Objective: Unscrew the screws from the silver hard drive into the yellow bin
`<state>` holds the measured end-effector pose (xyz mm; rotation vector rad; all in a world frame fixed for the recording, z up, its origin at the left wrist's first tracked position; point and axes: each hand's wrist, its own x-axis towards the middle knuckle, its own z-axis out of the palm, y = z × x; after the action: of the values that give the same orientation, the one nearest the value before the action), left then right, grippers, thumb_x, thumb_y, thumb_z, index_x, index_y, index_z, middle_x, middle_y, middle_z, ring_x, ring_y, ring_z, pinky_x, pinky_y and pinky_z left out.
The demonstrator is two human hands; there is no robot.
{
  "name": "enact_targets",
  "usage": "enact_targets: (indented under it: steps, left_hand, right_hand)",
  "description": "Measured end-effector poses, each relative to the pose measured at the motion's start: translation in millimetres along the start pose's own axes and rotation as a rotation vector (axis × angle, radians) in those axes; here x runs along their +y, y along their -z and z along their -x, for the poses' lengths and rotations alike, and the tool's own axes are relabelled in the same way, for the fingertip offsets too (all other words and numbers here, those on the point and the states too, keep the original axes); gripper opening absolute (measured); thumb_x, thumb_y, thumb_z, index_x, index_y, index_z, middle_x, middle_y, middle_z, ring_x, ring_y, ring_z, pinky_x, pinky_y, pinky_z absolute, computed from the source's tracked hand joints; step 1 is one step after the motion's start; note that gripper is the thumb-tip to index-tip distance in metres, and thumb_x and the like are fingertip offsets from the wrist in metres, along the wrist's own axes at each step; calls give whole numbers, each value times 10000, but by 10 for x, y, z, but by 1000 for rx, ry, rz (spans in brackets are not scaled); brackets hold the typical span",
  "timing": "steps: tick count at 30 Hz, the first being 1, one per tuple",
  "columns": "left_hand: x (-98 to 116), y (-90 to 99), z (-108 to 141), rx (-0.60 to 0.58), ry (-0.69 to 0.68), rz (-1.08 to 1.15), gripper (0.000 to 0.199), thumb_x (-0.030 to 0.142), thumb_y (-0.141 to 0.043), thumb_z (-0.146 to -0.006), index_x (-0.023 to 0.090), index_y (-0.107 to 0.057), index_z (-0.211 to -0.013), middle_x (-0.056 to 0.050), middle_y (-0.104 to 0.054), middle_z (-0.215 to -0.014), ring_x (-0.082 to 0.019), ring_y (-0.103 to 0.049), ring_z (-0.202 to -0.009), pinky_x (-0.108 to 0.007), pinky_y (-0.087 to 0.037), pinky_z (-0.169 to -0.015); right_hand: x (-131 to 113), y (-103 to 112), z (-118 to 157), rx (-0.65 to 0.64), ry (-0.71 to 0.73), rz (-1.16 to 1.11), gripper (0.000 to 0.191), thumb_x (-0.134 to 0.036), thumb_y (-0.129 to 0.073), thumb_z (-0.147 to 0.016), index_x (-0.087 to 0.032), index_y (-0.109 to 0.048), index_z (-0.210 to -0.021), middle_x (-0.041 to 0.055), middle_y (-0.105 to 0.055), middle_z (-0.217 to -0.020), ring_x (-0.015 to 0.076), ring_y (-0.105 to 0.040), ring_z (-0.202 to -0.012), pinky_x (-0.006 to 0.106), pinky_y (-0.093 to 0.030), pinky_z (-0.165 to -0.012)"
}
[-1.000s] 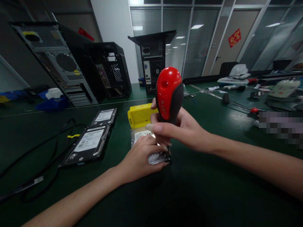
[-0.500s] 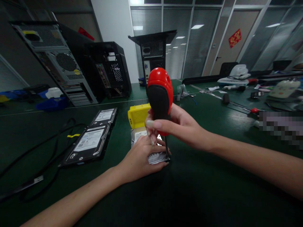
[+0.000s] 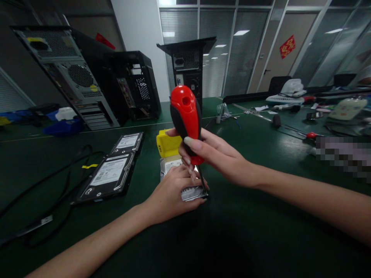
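My right hand is closed around the red and black handle of a screwdriver. Its thin shaft slants down, and the tip meets the near right corner of a silver hard drive. Across that drive lies my left hand, fingers and thumb spread over it, holding it against the green table. Part of the drive's label is covered by my fingers. Just behind the drive sits a yellow box.
Two more hard drives lie at the left, beside black cables. Computer cases stand along the back. Farther right are a long screwdriver and assorted small items. A blurred patch covers something at the right edge.
The screwdriver's handle has tilted to the left and turned in my right hand, its tip staying at the drive's corner. My left hand has hardly moved.
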<state>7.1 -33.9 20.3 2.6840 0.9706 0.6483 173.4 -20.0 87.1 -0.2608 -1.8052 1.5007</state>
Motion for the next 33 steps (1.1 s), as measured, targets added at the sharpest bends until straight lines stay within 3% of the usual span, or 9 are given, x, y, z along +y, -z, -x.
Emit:
enact_targets:
  steps: [5,12,16,23,28,33]
  left_hand:
    - [-21,-28,15,26,-8,-16,288,296,-688,-789,269,-661,-1075,-31,-641,-1126,-269,-532,-1099,-422,-391,-942]
    - [-5,-9,-5,18,24,15,258,299,-699,-773,226,-687,-1020,-59,-652,-1083,-264,-558,-1034,-420,-418,-900]
    - [19,7,-17,14,3,45,236,271,-689,-784,212,-691,-1013,-60,-654,-1075,-256,-560,-1029,-407,-412,-898]
    - [27,29,-27,-13,25,55,247,272,-707,-775,226,-694,-1017,-52,-659,-1080,-251,-555,-1033,-408,-395,-900]
    - [26,23,-12,9,8,36,240,274,-703,-781,232,-692,-1017,-44,-664,-1047,-244,-560,-992,-393,-405,-867]
    - [9,3,-3,40,-12,21,247,284,-701,-784,214,-679,-1020,-47,-652,-1072,-249,-557,-1021,-397,-405,-885]
  right_hand:
    - [-14,-4,-22,73,42,8,245,-171,-620,-833,-177,-460,-1019,-31,-542,-817,67,-543,-705,190,-479,-641]
    - [-26,-26,-20,100,44,-8,355,-159,-660,-807,-188,-378,-1020,-61,-554,-751,41,-533,-580,167,-446,-531]
    - [22,-10,0,128,26,-19,389,-250,-669,-818,-212,-383,-1079,-80,-476,-697,47,-478,-547,170,-398,-488]
    - [65,9,-17,-4,94,-130,379,-497,-401,-935,-220,-403,-1193,-56,-453,-664,77,-426,-532,216,-406,-535]
    - [65,14,-33,26,109,-110,311,-460,-462,-921,-164,-530,-990,-36,-484,-666,70,-466,-568,203,-435,-560]
    - [45,4,-17,28,126,-96,202,-354,-564,-893,-167,-487,-889,-32,-555,-671,78,-547,-561,201,-466,-528]
